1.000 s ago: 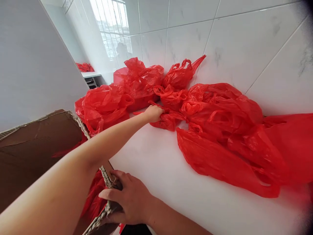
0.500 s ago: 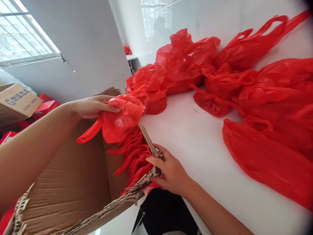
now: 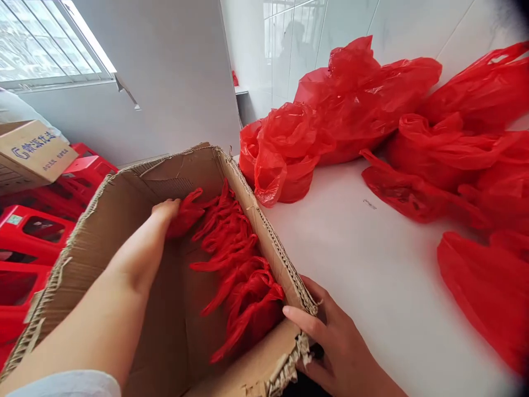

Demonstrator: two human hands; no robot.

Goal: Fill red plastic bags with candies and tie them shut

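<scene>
My left hand (image 3: pixel 164 212) reaches down into an open cardboard box (image 3: pixel 124 193) and is closed on a small red plastic bag (image 3: pixel 185 212), which it presses against a row of red bags (image 3: pixel 231 264) stacked along the box's right wall. My right hand (image 3: pixel 330 342) grips the box's torn near-right corner, fingers curled over its edge. On the white counter (image 3: pixel 351 264) to the right lie several more red bags, the nearest knotted bag (image 3: pixel 405 193) lying flat.
Puffed red bags (image 3: pixel 289 149) are heaped against the tiled wall (image 3: pixel 351 22) at the back of the counter. Left of the box stand red plastic crates (image 3: pixel 37 231) and another printed cardboard box (image 3: pixel 31 154). A window is at upper left.
My left hand took a red bag from the pile on the counter, carried it left over the box rim and lowered it inside. My right hand stayed on the box corner.
</scene>
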